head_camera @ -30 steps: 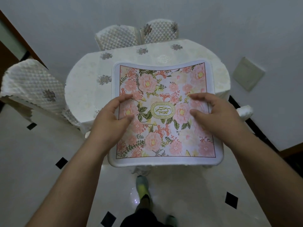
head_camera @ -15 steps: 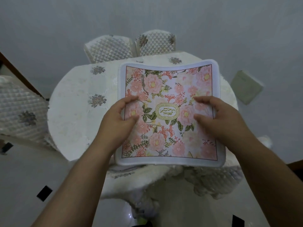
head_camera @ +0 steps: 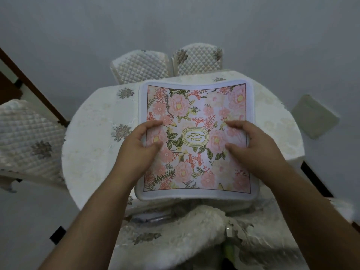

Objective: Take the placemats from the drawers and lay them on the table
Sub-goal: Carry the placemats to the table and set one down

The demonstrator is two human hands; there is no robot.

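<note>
Both hands, left hand (head_camera: 141,147) at 9 o'clock and right hand (head_camera: 251,145) at 3, grip the floral placemat (head_camera: 196,106) over the table (head_camera: 93,149) (apparently unlanded); next, lowering it flat.

The placemat (head_camera: 196,141) hides much of the table (head_camera: 91,152) beneath it, so whether its underside touches the cloth cannot be told. Fingers (head_camera: 153,124) curled under its side edges are out of sight. The left chair (head_camera: 25,137) is cropped by the picture's edge.
</note>
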